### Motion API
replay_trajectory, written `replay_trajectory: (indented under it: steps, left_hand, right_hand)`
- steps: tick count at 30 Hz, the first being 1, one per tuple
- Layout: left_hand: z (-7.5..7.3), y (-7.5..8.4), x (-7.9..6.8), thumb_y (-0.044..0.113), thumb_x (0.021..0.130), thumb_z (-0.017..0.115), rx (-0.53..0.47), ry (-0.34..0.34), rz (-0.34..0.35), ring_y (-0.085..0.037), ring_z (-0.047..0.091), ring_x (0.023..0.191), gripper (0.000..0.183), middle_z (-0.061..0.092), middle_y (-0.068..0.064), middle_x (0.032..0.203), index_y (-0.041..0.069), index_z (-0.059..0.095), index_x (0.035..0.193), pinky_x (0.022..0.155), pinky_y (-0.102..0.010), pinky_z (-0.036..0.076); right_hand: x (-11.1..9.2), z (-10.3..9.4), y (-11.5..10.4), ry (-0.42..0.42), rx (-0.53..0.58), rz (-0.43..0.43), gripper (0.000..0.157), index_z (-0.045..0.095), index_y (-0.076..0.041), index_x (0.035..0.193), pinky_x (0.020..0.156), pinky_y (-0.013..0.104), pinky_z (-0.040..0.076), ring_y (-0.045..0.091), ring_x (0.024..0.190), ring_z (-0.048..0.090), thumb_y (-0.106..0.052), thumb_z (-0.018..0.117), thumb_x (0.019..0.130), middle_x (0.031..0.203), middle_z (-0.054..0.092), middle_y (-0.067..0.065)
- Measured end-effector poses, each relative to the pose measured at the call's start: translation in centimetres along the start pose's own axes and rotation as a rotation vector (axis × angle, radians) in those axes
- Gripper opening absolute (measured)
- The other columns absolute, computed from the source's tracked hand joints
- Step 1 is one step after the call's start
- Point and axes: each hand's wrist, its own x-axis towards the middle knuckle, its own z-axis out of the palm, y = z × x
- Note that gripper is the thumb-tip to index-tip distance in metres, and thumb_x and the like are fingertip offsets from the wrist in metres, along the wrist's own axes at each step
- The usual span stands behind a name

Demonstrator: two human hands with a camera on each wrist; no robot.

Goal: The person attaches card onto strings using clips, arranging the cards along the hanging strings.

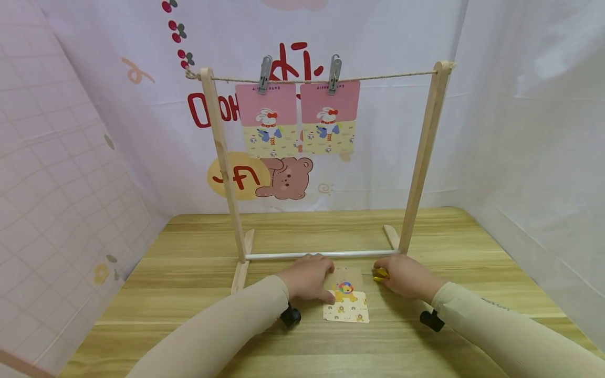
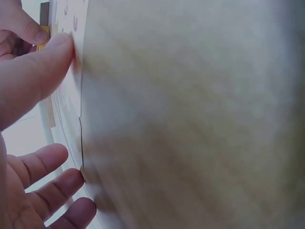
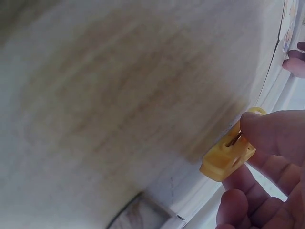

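Pale sleeves point(image 1: 212, 331), left grip point(image 1: 308, 278) loosely spread, thumb touching lion card point(image 1: 347, 311), right grip point(image 1: 410, 275) pinched narrow on yellow clip point(image 3: 224, 157)

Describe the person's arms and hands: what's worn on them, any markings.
The left sleeve and right sleeve are plain cream, long and close-fitting. The right one bears small dark lettering, too small to read. A black device shows below the left wrist and right wrist. The left hand and right hand are gloveless.

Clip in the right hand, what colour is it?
The clip is yellow; the right wrist view shows it best.
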Motion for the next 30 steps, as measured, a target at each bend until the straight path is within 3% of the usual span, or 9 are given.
replay_trajectory:
  steps: [3, 10, 15, 20, 25, 30]
  left_hand:
    - [0.0, 0.0, 0.3, 0.057, 0.078, 0.089, -0.031, -0.005, -0.016, -0.019, 0.054, 0.116, 0.078, 0.062, 0.002, 0.136, 0.017, 0.061, 0.139, 0.109, -0.036, 0.045]
    - [-0.4, 0.1, 0.7, 0.053, 0.067, 0.098, -0.091, -0.051, -0.104, -0.024, 0.053, 0.128, 0.094, 0.059, -0.001, 0.139, 0.016, 0.058, 0.145, 0.114, -0.043, 0.042]
    - [-0.5, 0.0, 0.8, 0.054, 0.064, 0.100, -0.088, -0.067, -0.130, -0.022, 0.054, 0.125, 0.094, 0.060, 0.000, 0.133, 0.017, 0.060, 0.140, 0.113, -0.042, 0.042]
    - [-0.2, -0.2, 1.1, 0.055, 0.062, 0.100, -0.074, -0.068, -0.136, -0.020, 0.054, 0.118, 0.092, 0.061, 0.000, 0.126, 0.017, 0.061, 0.136, 0.108, -0.039, 0.044]
    - [-0.1, -0.3, 1.2, 0.057, 0.062, 0.099, -0.062, -0.067, -0.140, -0.019, 0.054, 0.113, 0.090, 0.060, 0.001, 0.122, 0.017, 0.061, 0.133, 0.104, -0.038, 0.044]
    - [-0.1, -0.3, 1.2, 0.056, 0.061, 0.100, -0.069, -0.063, -0.142, -0.017, 0.052, 0.108, 0.088, 0.059, 0.002, 0.118, 0.017, 0.061, 0.130, 0.100, -0.037, 0.043]
  right_hand:
    - [0.0, 0.1, 0.1, 0.010, 0.001, 0.000, 0.028, 0.074, -0.003, 0.116, 0.091, 0.050, 0.060, 0.031, 0.102, 0.075, -0.006, 0.079, 0.089, 0.109, 0.078, 0.011]
    - [0.1, 0.3, 0.4, 0.019, 0.016, 0.009, 0.029, 0.073, -0.004, 0.118, 0.092, 0.051, 0.060, 0.032, 0.105, 0.074, -0.008, 0.079, 0.089, 0.113, 0.077, 0.012]
    - [0.2, 0.5, 0.4, 0.013, 0.041, 0.030, 0.028, 0.073, -0.005, 0.118, 0.088, 0.048, 0.060, 0.024, 0.098, 0.073, -0.009, 0.079, 0.091, 0.110, 0.077, 0.010]
    - [0.3, 0.4, 0.2, 0.018, 0.090, 0.059, 0.028, 0.071, -0.005, 0.120, 0.074, 0.036, 0.056, 0.012, 0.079, 0.060, -0.010, 0.077, 0.093, 0.094, 0.072, 0.002]
    - [0.2, 0.2, 0.0, 0.065, 0.136, 0.057, 0.030, 0.068, -0.003, 0.121, 0.063, 0.028, 0.046, 0.010, 0.070, 0.051, -0.008, 0.075, 0.092, 0.081, 0.061, -0.004]
    - [0.1, 0.1, 0.0, 0.098, 0.170, 0.059, 0.030, 0.067, -0.004, 0.118, 0.065, 0.029, 0.044, 0.012, 0.071, 0.050, -0.007, 0.076, 0.090, 0.082, 0.058, -0.003]
